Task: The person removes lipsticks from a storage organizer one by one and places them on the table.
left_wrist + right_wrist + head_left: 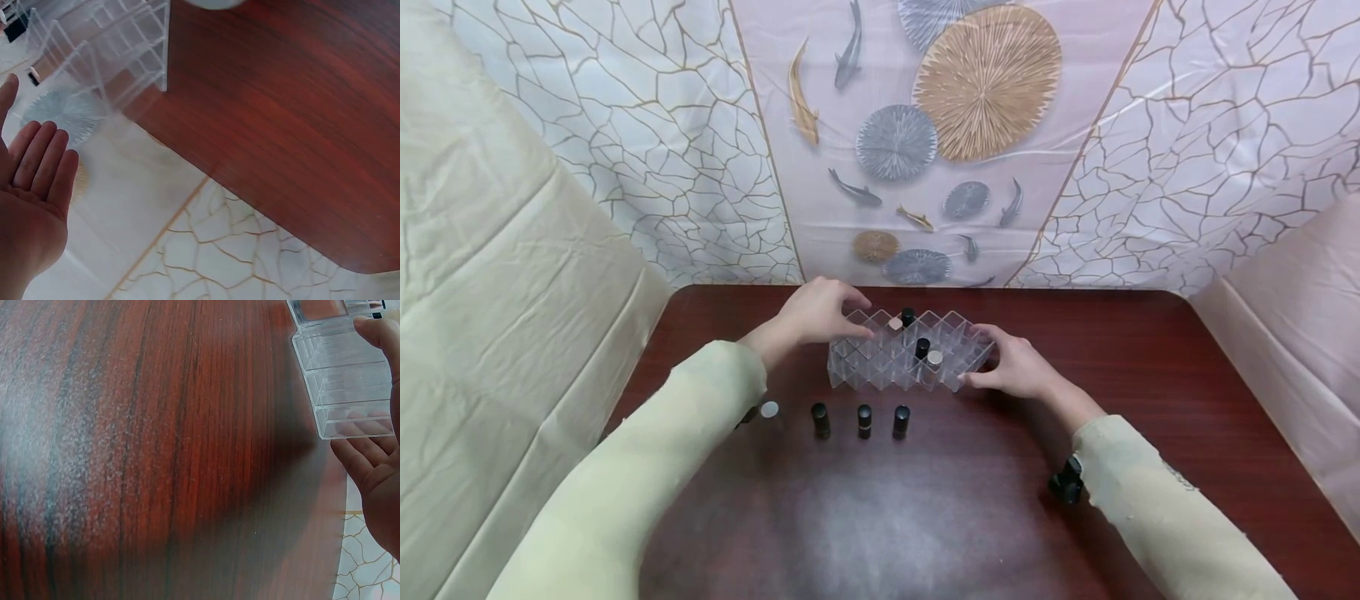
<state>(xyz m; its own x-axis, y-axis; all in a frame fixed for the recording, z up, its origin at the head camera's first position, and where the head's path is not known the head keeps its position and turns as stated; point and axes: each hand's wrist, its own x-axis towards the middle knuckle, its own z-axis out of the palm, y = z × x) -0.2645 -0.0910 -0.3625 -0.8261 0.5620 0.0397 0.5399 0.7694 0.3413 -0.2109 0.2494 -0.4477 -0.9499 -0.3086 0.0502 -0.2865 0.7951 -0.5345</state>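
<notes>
A clear plastic organizer [880,358] with diamond-shaped compartments stands near the back of the table. Several small capped cosmetic tubes sit in it, among them a black-capped one [922,346] and a pale-capped one [935,358]. My right hand [1011,364] grips its right end, thumb at the near side and fingers behind, as the right wrist view shows with the organizer [350,375]. At the left end, my left hand [822,312] is held with its fingers extended; in the left wrist view the palm [31,206] appears apart from the organizer [119,56].
Three black-capped tubes [865,421] stand in a row in front of the organizer. Left of them is a white-topped one [769,409], near the left sleeve. The dark reddish table [880,517] meets a patterned cloth wall [700,167] at the back.
</notes>
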